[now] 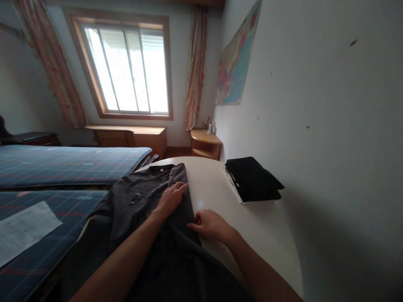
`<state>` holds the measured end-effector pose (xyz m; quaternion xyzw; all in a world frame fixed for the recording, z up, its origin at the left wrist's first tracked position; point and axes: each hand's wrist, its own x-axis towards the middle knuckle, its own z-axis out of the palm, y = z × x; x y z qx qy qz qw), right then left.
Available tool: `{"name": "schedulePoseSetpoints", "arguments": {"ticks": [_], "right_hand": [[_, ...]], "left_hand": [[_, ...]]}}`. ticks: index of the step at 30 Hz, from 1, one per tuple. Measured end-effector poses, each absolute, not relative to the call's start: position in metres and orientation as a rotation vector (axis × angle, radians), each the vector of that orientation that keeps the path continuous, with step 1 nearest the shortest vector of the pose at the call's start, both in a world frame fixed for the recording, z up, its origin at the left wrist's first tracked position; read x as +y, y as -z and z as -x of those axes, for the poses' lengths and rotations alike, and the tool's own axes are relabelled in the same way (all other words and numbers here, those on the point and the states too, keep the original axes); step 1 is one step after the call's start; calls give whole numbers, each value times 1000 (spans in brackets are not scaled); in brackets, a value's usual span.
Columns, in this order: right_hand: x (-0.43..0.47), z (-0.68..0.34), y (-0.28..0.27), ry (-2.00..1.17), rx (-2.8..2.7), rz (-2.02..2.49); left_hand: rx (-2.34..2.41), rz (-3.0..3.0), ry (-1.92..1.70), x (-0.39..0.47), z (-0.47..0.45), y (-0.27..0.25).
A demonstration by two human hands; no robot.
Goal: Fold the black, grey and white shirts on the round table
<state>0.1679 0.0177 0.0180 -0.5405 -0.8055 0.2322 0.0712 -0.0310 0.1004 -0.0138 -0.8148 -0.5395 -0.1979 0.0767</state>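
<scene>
A dark grey long-sleeved shirt (135, 197) lies spread over the white round-ended table (208, 180), its collar toward the window. Part of its right side is folded inward along a straight edge. Flat on that folded part rests my left hand (172, 196), fingers stretched toward the edge. My right hand (209, 224) is at the shirt's right edge with its fingers curled in. Its thumb touches the cloth, and no fabric shows between the fingers. The shirt's lower part runs toward me, partly behind my forearms.
Folded black cloth (253, 178) lies on a white item at the table's right, near the wall. Left of the table are plaid mattresses (72, 165), one bearing a paper sheet (28, 230). Beyond stand a wooden desk (147, 134) and a corner shelf (206, 137).
</scene>
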Motion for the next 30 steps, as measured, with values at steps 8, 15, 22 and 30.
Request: {"name": "schedulePoseSetpoints", "arguments": {"ticks": [8, 15, 22, 30], "right_hand": [[16, -166, -17, -642, -2451, 1679], [27, -187, -18, -565, -2344, 1788], [45, -231, -16, -368, -2121, 1991], [57, -263, -21, -679, -2050, 2026]], "left_hand": [[-1574, 2516, 79, 127, 7, -9], [-1690, 2470, 225, 149, -25, -9], [-1694, 2582, 446, 177, -51, 4], [-1558, 2823, 460, 154, -52, 19]]}}
